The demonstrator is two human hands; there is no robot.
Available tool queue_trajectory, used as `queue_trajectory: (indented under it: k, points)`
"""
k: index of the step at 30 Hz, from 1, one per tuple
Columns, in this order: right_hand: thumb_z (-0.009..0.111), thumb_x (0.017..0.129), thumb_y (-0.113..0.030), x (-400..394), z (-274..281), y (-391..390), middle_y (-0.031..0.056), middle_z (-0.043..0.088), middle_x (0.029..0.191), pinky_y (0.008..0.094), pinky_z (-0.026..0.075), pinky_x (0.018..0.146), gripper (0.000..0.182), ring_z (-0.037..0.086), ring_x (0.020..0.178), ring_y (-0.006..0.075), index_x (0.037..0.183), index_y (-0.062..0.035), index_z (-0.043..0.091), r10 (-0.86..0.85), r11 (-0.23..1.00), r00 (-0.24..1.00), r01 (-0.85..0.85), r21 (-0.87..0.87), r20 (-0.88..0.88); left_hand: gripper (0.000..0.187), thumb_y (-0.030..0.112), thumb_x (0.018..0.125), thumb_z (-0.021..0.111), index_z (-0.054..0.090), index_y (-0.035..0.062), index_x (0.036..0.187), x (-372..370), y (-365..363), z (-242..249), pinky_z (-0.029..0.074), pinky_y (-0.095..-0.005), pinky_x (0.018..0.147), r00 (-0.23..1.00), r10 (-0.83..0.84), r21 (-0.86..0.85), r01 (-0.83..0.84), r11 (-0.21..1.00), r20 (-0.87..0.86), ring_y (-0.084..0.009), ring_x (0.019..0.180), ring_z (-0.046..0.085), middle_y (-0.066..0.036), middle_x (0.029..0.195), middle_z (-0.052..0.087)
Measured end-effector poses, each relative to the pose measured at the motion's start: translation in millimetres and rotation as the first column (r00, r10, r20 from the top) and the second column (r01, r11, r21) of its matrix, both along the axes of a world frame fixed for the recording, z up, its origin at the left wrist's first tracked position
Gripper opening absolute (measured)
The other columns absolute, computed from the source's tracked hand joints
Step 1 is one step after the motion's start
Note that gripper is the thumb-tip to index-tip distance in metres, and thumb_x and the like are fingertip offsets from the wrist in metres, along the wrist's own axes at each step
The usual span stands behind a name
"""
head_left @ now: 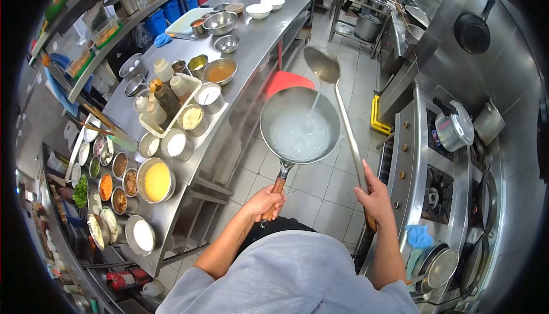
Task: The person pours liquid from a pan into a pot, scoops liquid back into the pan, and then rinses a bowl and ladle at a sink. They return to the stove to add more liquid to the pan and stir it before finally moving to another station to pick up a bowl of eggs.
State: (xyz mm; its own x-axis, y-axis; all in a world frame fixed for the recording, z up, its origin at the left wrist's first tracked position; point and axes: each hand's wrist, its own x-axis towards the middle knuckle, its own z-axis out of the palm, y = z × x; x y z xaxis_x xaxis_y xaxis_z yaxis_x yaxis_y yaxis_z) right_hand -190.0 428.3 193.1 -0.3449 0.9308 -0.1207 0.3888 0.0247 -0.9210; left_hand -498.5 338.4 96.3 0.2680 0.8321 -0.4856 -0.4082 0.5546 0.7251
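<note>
My left hand (pixel 266 202) is wrapped around the wooden handle of a wok (pixel 281 105), which is held out in front of my body above the floor. Cloudy, bubbling liquid (pixel 297 138) covers its bottom. My right hand (pixel 375 193) grips the long handle of a metal ladle (pixel 322 65) near its wooden end. The ladle's bowl is raised beyond the wok's far rim and tilted. A thin stream of liquid falls from it into the wok.
Left stands a steel counter (pixel 251 45) with sauce bottles (pixel 166 96), a bowl of yellow liquid (pixel 156 181) and several ingredient tins. Right is a stove (pixel 414 159) bearing a pressure cooker (pixel 454 125) and a blue cloth (pixel 419 236). A red panel (pixel 286 80) lies beyond the wok.
</note>
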Motion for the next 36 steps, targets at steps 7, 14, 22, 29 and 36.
queue_trajectory:
  k: [7, 14, 22, 29, 36]
  points:
    - [0.066, 0.079, -0.013, -17.2, -12.3, 84.6, 0.0227, 0.063, 0.098, 0.0385, 0.047, 0.085, 0.072, 0.062, 0.093, 0.0369, 0.146, -0.0144, 0.040, 0.074, 0.994, 0.893, -0.104, 0.045, 0.445, 0.016, 0.008, 0.089, 0.058, 0.042, 0.0103, 0.084, -12.8, 100.9, -1.7, 0.043, -0.0250, 0.039, 0.998, 0.056, -0.018, -0.057, 0.998, -0.040, -0.0104, 0.043, 0.049, 0.000, 0.062, 0.048]
    - [0.060, 0.080, -0.002, -61.2, 0.2, 171.0, 0.0092, 0.060, 0.075, 0.0296, 0.047, 0.054, 0.068, 0.060, 0.056, 0.0179, 0.145, -0.0048, 0.039, 0.187, 0.894, 0.979, -0.136, -0.426, 0.079, 0.014, 0.009, 0.086, 0.060, 0.046, 0.0073, 0.086, -49.9, 197.9, -2.3, 0.042, -0.0253, 0.038, 0.987, 0.123, 0.031, -0.121, 0.992, -0.104, -0.0097, 0.043, 0.049, -0.001, 0.064, 0.048]
    - [0.059, 0.082, 0.003, -138.7, 12.1, 281.1, 0.0043, 0.056, 0.074, 0.0248, 0.045, 0.051, 0.068, 0.056, 0.055, 0.0121, 0.145, 0.0008, 0.035, 0.176, 0.775, 0.951, -0.293, -0.560, -0.254, 0.013, 0.012, 0.086, 0.057, 0.046, 0.0056, 0.088, -111.0, 281.0, 26.8, 0.043, -0.0258, 0.039, 0.993, 0.104, 0.002, -0.104, 0.995, -0.062, -0.0098, 0.044, 0.049, 0.000, 0.064, 0.047]
    - [0.059, 0.082, 0.005, -216.5, -5.2, 381.7, 0.0004, 0.053, 0.082, 0.0228, 0.047, 0.057, 0.075, 0.053, 0.066, 0.0072, 0.150, -0.0053, 0.030, 0.368, 0.885, 0.926, -0.376, -0.274, -0.083, 0.017, 0.009, 0.087, 0.059, 0.043, 0.0078, 0.090, -161.7, 324.0, 53.8, 0.043, -0.0258, 0.039, 0.931, 0.351, 0.029, -0.350, 0.936, -0.101, -0.0102, 0.043, 0.049, -0.001, 0.064, 0.047]
    - [0.059, 0.081, 0.006, -298.8, -10.2, 501.9, -0.0020, 0.052, 0.083, 0.0209, 0.044, 0.057, 0.076, 0.048, 0.065, 0.0048, 0.151, -0.0080, 0.030, 0.537, 0.803, 0.822, -0.567, -0.187, -0.187, 0.016, 0.004, 0.086, 0.058, 0.043, 0.0067, 0.091, -207.7, 362.1, 68.9, 0.044, -0.0259, 0.039, 0.770, 0.606, 0.033, -0.613, 0.789, -0.200, -0.0108, 0.041, 0.049, -0.001, 0.062, 0.047]
